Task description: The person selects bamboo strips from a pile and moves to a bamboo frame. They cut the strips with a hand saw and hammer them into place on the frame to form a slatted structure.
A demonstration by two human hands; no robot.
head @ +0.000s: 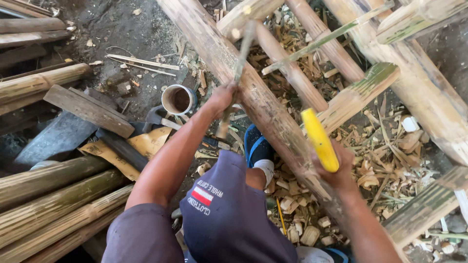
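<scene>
- The left hand (222,97) is closed in a fist around a thin, blurred stick-like tool (241,53) that rises from the fist along the left edge of the long bamboo pole (263,107).
- The right hand (336,170) is wrapped tight around a yellow handle (319,139), which juts up out of the fist just right of that bamboo pole; what the handle ends in cannot be told.
- The bamboo pole runs diagonally between the two hands, and the person's blue shoe (256,146) rests against its left side.
- A cut bamboo cup (179,99) stands open-mouthed on the ground left of the pole, beyond the left hand.
- Torn brown cardboard (126,151) lies further left of the pole, under a dark plank.
- Pale bamboo chips (390,160) litter the ground right of the pole.
</scene>
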